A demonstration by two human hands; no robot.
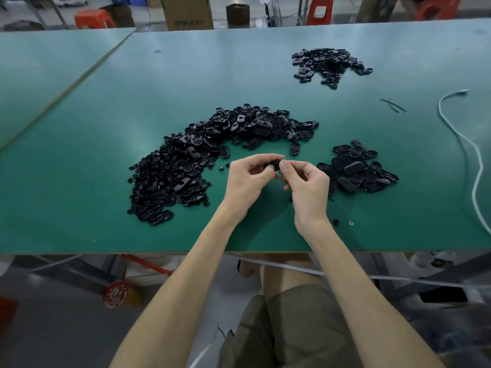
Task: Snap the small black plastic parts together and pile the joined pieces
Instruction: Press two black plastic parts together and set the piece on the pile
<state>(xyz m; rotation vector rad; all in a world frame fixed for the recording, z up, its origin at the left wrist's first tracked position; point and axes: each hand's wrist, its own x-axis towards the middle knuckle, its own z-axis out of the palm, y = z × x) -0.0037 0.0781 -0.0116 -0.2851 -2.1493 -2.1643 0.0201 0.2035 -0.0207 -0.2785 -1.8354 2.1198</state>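
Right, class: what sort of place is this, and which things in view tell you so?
Most likely a factory assembly workshop: a long green workbench heaped with small black plastic parts, with cardboard cartons and red plastic stools on the floor beyond it.

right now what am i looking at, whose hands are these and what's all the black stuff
No machine here: one picture from a camera worn on a person's head, looking down at their bare hands. The left hand and right hand pinch one small black plastic part between them. On the green table lie three heaps of black oval plastic pieces: a large curved heap at left, a smaller heap by the right hand, a far heap. A white cable lies at right.
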